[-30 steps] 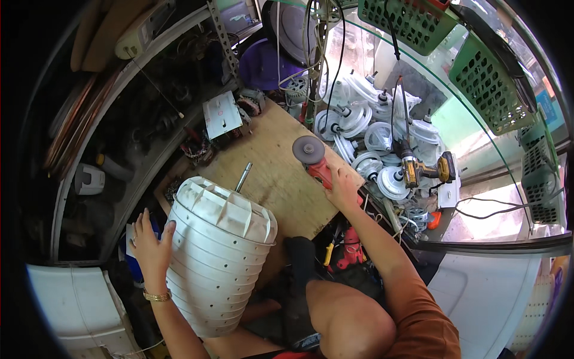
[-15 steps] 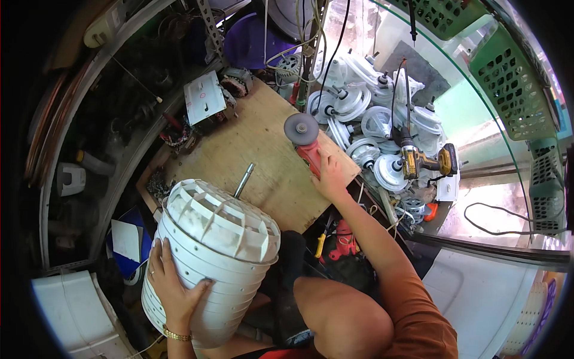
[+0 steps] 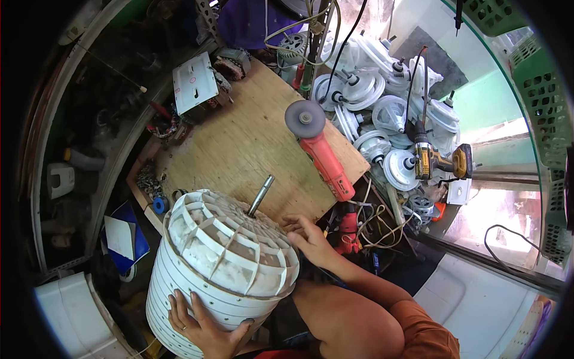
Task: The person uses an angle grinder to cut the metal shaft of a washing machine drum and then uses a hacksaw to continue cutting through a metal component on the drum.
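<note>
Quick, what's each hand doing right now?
Left hand: open, fingers spread against the white drum.
Right hand: loosely open beside the drum's ribbed end; contact unclear.

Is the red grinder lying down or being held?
Lying down: the red grinder rests on the wooden board; the right hand is off it, the left hand on the white tub.

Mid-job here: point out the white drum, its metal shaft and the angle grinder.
White drum [image 3: 221, 269]: head view, on the ribbed end, near its rim.
Metal shaft [image 3: 260, 196]: head view, midway along the rod.
Angle grinder [image 3: 323, 160]: head view, on its red body.
</note>
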The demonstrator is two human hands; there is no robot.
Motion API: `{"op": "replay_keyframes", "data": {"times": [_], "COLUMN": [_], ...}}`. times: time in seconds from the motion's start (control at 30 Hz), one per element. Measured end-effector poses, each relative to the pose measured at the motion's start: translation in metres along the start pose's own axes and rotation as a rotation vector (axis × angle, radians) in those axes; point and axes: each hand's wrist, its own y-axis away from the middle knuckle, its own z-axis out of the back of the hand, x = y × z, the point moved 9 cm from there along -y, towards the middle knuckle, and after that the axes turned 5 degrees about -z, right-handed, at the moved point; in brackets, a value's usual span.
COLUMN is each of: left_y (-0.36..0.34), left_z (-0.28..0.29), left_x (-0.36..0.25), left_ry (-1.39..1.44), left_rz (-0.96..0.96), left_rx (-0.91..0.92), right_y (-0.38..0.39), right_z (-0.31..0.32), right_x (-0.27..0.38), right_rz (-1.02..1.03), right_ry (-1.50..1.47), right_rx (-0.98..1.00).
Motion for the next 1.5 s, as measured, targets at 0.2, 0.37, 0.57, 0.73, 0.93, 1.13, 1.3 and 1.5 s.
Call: {"op": "replay_keyframes", "data": {"times": [0.2,0.37,0.57,0.73,0.93,1.13,1.3,1.5], "left_y": [0.008,0.003,-0.013,-0.038,-0.088,-0.107,-0.088,-0.093], "left_z": [-0.004,-0.002,-0.001,-0.008,-0.015,-0.003,-0.007,-0.005], "left_x": [-0.002,0.008,0.039,0.099,0.143,0.145,0.135,0.109], "left_ry": [-0.066,-0.057,0.073,0.272,0.312,0.371,0.319,0.386], "left_rz": [-0.085,-0.101,-0.134,-0.042,-0.126,-0.207,-0.273,-0.259], "left_rx": [-0.027,-0.048,-0.019,0.014,0.034,0.069,0.077,0.077], "right_y": [0.009,0.012,0.019,0.027,0.034,0.082,0.107,0.053], "right_z": [-0.009,-0.022,-0.032,-0.057,-0.023,0.192,0.351,0.459], "right_x": [-0.006,0.001,0.022,0.041,0.038,-0.027,0.059,0.091], "right_rz": [-0.054,-0.009,0.067,0.334,0.249,-0.069,0.216,0.091], "right_ry": [0.062,0.118,-0.058,0.129,0.092,0.029,0.709,1.835], "right_rx": [0.04,0.08,0.159,0.342,0.203,-0.601,-1.095,-1.046]}}
